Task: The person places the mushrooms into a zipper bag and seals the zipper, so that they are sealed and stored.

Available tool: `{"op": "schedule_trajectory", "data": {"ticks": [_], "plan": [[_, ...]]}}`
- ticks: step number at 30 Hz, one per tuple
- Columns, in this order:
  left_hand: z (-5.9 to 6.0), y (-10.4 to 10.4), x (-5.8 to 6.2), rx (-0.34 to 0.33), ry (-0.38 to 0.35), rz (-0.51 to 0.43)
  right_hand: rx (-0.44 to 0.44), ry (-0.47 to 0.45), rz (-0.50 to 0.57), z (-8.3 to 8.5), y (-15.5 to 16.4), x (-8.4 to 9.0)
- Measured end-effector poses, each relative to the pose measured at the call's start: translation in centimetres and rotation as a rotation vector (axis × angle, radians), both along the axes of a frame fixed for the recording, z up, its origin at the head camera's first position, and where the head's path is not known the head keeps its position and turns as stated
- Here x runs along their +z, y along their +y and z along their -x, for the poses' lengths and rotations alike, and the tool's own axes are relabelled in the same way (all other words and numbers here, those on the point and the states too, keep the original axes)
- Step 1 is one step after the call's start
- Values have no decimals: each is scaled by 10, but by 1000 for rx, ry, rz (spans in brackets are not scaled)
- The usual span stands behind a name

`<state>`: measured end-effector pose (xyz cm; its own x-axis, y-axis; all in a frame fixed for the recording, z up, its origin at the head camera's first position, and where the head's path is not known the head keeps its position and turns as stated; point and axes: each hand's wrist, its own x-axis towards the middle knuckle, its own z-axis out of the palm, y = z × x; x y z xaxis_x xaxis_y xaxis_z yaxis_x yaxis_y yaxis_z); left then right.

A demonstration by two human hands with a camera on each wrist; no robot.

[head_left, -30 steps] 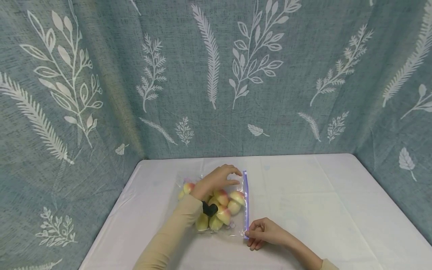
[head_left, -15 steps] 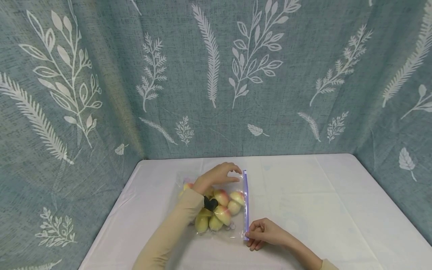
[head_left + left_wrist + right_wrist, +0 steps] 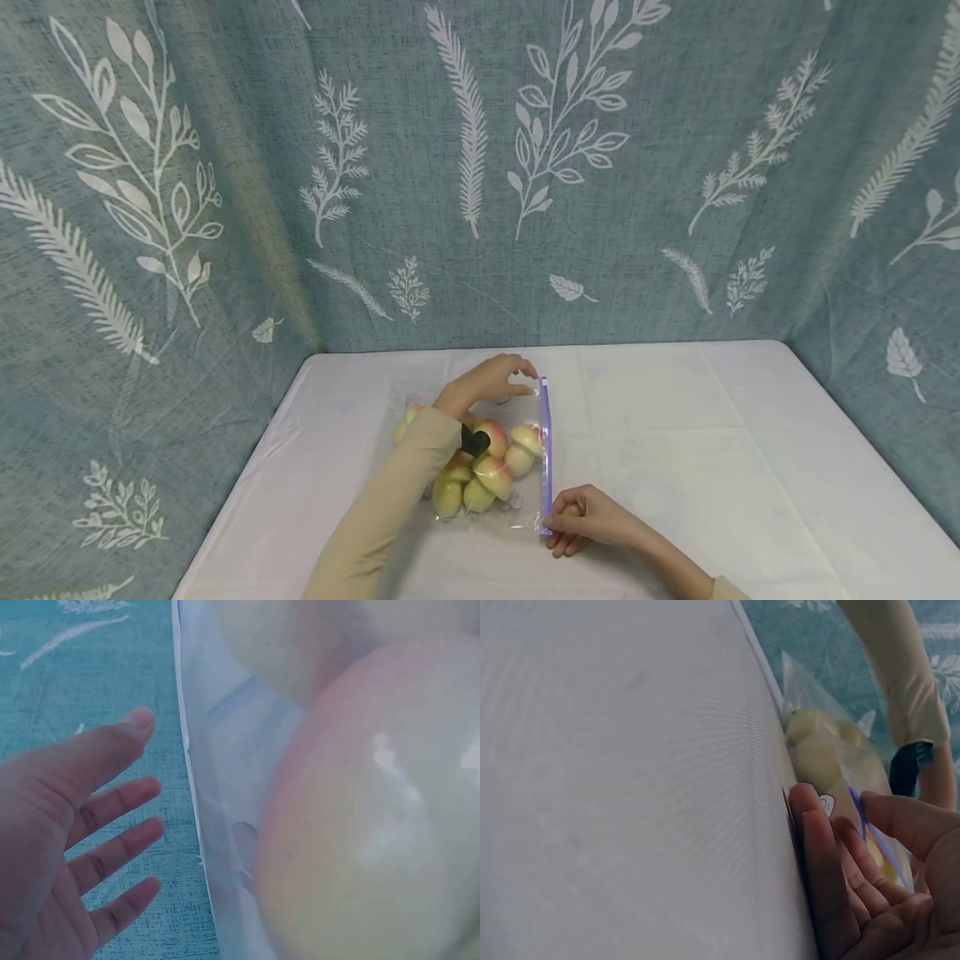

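A clear zip bag (image 3: 517,508) lies on the table, filled with several yellow fruits (image 3: 493,477) blushed red, perhaps peaches or mangoes. Along its right side runs a purple zip strip (image 3: 547,458). My left hand (image 3: 491,379) reaches over the bag, its fingertips close to the strip's far end; contact there is unclear. In the left wrist view that hand (image 3: 82,817) has thumb and fingers apart with nothing between them. Thumb and fingers of my right hand (image 3: 588,518) pinch the near end of the strip, also visible in the right wrist view by the purple zip (image 3: 881,840).
A white cloth covers the table (image 3: 675,450). Blue-green curtains (image 3: 480,167) with white leaf prints hang behind it and at both sides. A dark band (image 3: 474,440) sits at the left wrist, above the fruit.
My left hand has shifted slightly away from me and to the right, along with its forearm. The right hand keeps its pinch at the strip's near corner.
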<state>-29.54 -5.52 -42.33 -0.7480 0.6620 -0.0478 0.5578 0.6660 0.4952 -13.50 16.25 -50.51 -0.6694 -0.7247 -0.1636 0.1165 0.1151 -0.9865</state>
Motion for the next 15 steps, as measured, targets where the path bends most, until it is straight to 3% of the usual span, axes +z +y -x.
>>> {"op": "schedule_trajectory", "data": {"ticks": [9, 15], "plan": [[7, 5, 2, -14, -20, 21, -20, -19, 37, -2, -3, -1], [12, 13, 2, -2, -56, 29, -92, -67, 65, -6, -3, -1]]}}
